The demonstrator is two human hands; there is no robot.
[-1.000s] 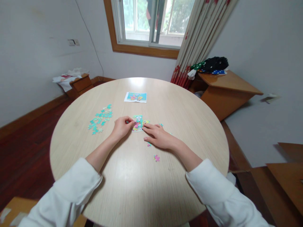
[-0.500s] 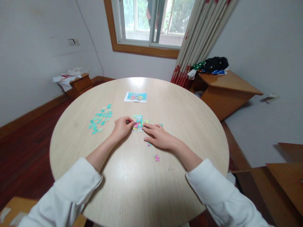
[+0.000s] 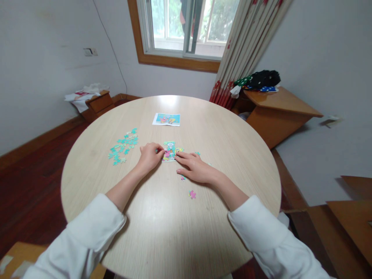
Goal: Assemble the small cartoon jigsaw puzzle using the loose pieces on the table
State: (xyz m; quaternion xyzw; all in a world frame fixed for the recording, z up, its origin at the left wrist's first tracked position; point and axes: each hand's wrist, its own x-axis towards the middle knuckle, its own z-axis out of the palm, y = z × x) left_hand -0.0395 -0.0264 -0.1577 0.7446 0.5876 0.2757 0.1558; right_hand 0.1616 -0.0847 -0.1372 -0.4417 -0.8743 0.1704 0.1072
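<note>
A partly joined jigsaw puzzle (image 3: pixel 171 150) with cartoon figures lies flat in the middle of the round table (image 3: pixel 162 224). At its left edge, my left hand (image 3: pixel 150 156) is closed in a pinch on a small jigsaw piece, mostly covered by the fingers. My right hand (image 3: pixel 194 166) lies palm down with fingers stretched out, fingertips on the puzzle's right edge. One loose piece (image 3: pixel 183 178) peeks out below the right fingers, and a pink piece (image 3: pixel 192 194) lies nearer to me. A teal piece (image 3: pixel 198 153) shows just beyond the right hand.
Several teal pieces (image 3: pixel 123 147) are spread on the table's left side. Beyond the puzzle lies a printed reference picture (image 3: pixel 166 119). A wooden cabinet (image 3: pixel 281 104) with cloths on top stands past the right rim, and a curtain (image 3: pixel 247 42) hangs beside the window.
My left fingertips have shifted very slightly at the puzzle's left edge, and a little more of the print shows beside them. My right hand has stayed in place.
</note>
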